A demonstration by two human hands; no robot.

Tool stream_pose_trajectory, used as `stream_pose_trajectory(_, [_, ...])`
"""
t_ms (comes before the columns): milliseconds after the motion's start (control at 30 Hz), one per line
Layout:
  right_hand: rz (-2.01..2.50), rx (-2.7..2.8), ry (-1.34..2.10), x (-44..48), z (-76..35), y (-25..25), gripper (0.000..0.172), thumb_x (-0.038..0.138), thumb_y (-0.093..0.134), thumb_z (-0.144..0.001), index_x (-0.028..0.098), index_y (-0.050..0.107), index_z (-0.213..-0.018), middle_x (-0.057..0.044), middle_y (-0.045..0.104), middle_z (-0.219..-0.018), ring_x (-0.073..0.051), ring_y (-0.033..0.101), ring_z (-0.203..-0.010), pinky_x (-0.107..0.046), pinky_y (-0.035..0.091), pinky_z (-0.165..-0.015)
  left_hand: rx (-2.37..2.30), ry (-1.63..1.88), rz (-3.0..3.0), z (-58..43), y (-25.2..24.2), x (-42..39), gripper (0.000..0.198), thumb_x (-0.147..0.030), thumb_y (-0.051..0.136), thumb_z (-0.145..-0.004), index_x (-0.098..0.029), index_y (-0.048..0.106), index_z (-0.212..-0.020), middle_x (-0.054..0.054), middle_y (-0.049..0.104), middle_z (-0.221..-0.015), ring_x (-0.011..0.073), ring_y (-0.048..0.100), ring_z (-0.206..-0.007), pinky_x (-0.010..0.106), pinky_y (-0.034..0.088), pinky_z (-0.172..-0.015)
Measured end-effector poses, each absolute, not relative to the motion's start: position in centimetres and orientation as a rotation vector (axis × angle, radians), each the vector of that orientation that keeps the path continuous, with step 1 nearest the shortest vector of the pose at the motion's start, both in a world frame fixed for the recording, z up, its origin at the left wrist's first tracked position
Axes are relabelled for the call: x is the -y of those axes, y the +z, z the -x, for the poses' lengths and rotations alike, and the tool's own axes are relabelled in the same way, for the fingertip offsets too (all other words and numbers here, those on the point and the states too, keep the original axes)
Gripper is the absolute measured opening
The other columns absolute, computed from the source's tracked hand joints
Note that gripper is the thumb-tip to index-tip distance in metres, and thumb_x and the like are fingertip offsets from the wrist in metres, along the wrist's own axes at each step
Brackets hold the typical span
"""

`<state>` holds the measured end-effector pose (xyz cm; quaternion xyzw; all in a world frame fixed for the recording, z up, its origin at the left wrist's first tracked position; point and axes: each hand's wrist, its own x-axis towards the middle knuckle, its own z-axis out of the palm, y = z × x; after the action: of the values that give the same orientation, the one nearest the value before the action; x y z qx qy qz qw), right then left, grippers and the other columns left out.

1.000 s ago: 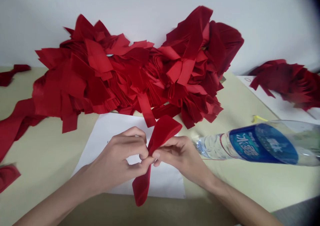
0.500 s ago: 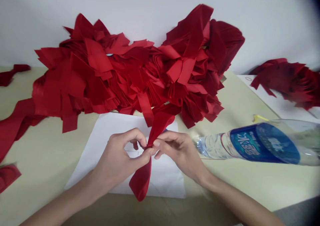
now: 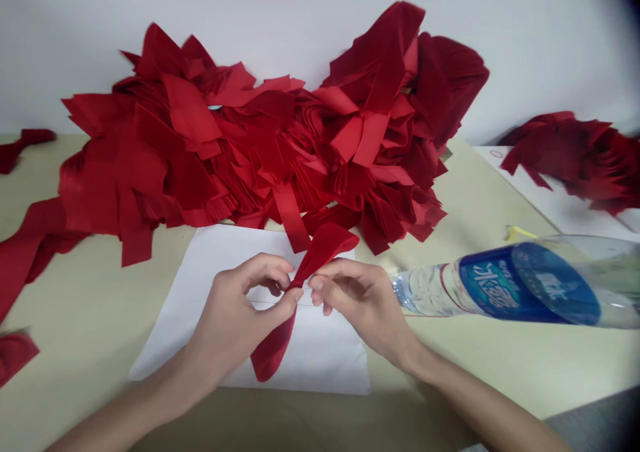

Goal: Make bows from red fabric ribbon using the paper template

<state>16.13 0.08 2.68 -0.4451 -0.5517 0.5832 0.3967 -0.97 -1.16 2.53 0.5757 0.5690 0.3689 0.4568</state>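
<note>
Thumb and curled fingers of the left hand (image 3: 235,309) pinch a red bow (image 3: 324,249) at its narrow waist, above a white sheet (image 3: 180,319) that lies toward the front edge of the desk (image 3: 500,372). The right hand (image 3: 364,300) sits just beside the waist, thumb close to forefinger; whether it grips anything, I cannot tell. Beyond it, toward the desk's right edge, is a clear plastic bottle (image 3: 431,291) with a blue label (image 3: 493,289); how full it is, I cannot tell. A second ago the two thumbs met at the waist; now a small gap parts them, and the lower loop has shifted up and leftward. The bow is soft, matte cloth, folded into rounded loops. Smooth and flat, the sheet bears thin lines. Along the desk's back edge spreads a pile (image 3: 280,132) of red strips, square-cut, some fanned like pages. A smaller, darker bunch (image 3: 575,159) lies toward the far right corner.
</note>
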Motion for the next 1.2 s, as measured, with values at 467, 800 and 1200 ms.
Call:
stream_pose_trajectory(467, [1.173, 1.508, 1.394, -0.4, -16.2, 2.7, 0.014, 0.020, 0.058, -0.084, 0.016, 0.061, -0.071, 0.003, 0.059, -0.059, -0.007, 0.050, -0.055, -0.019, 0.038, -0.048, -0.973, 0.681, -0.885, 1.1, 2.4, 0.4, 0.015, -0.028, 0.060, -0.085, -0.021, 0.072, -0.080, -0.001, 0.063, -0.075, 0.0126, 0.053, -0.078, 0.024, 0.039, -0.075])
stream_pose_trajectory(800, [1.218, 1.645, 1.268, -0.1, -16.1, 2.2, 0.014, 0.021, 0.055, -0.086, 0.017, 0.059, -0.072, 0.002, 0.060, -0.063, -0.009, 0.053, -0.060, -0.022, 0.041, -0.057, -0.987, 0.617, -1.030, 1.3, 2.1, 0.3, 0.016, -0.027, 0.057, -0.086, -0.020, 0.068, -0.075, -0.003, 0.055, -0.070, 0.0122, 0.049, -0.075, 0.023, 0.037, -0.073])
stream_pose_trajectory(1200, [1.207, 1.629, 1.335, -0.5, -15.9, 1.2, 0.012, 0.020, 0.058, -0.083, 0.017, 0.061, -0.071, 0.002, 0.062, -0.065, -0.009, 0.053, -0.061, -0.023, 0.041, -0.057, -1.106, 0.642, -1.083, 0.9, 2.1, 0.5, 0.020, -0.030, 0.061, -0.081, -0.017, 0.061, -0.066, -0.005, 0.051, -0.060, 0.0101, 0.046, -0.061, 0.022, 0.037, -0.059])
